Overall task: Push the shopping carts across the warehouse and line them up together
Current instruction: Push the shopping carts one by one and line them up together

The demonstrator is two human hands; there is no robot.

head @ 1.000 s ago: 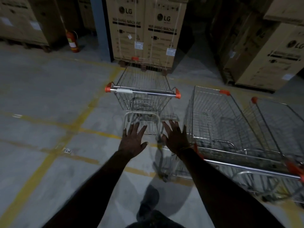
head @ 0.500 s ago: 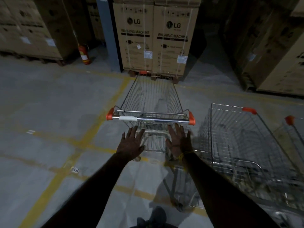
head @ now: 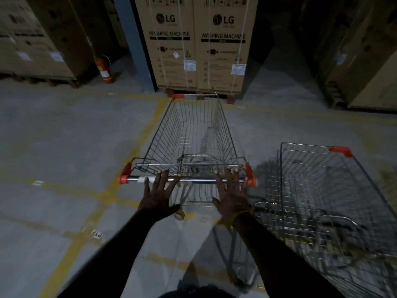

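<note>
A wire shopping cart (head: 193, 134) with orange corner caps stands straight ahead, its chrome handle bar (head: 197, 180) facing me. My left hand (head: 160, 195) and my right hand (head: 231, 193) are both spread flat, fingers apart, with fingertips lying over the bar and not curled around it. A second cart (head: 322, 190) stands just to the right, its basket close beside my right forearm.
Two tall cardboard washing machine boxes (head: 197, 44) on a pallet stand right behind the cart's front. More stacked boxes (head: 361, 61) are at the right and others (head: 32, 39) at the left. A red fire extinguisher (head: 104, 69) stands by a pillar. Yellow lines (head: 111, 190) mark the concrete floor.
I have closed in on the cart ahead; both open hands moved forward from below the handle bar until their fingertips lie over it. The right cart now sits closer beside me.
</note>
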